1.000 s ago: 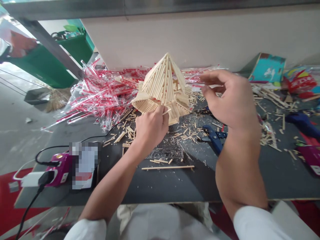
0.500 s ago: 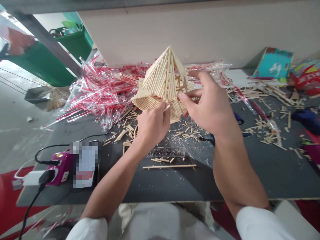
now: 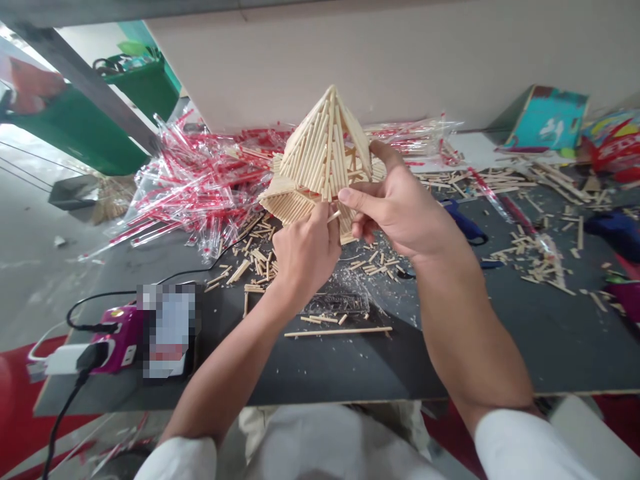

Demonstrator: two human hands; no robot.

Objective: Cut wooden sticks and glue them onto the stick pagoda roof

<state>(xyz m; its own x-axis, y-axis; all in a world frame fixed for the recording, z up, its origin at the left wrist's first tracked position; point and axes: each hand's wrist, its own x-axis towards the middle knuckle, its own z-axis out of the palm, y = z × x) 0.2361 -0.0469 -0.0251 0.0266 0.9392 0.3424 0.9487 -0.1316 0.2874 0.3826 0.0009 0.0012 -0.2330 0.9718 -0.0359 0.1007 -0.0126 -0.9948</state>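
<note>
A model building of thin wooden sticks (image 3: 313,157) with a pointed roof stands in the middle of the table, its base flaring out in slatted eaves. My left hand (image 3: 307,250) is closed at the front of the model, and a short wooden stick (image 3: 334,216) pokes out between its thumb and fingers. On the model's right side is my right hand (image 3: 400,207), its thumb on the lower front edge of the roof and its forefinger against the right edge. Its other fingers curl below, partly hiding the eaves.
Red-and-clear plastic wrappers (image 3: 200,193) heap at the left back. Blue-handled pliers (image 3: 465,223) lie behind my right forearm. Cut stick pieces (image 3: 257,257) litter the dark table (image 3: 340,373). A phone (image 3: 170,330) and a purple power strip (image 3: 117,340) with cables sit at left.
My right hand has come in from the right, out of the air, and closed on the model's right side. My left hand stays at the front with the short stick.
</note>
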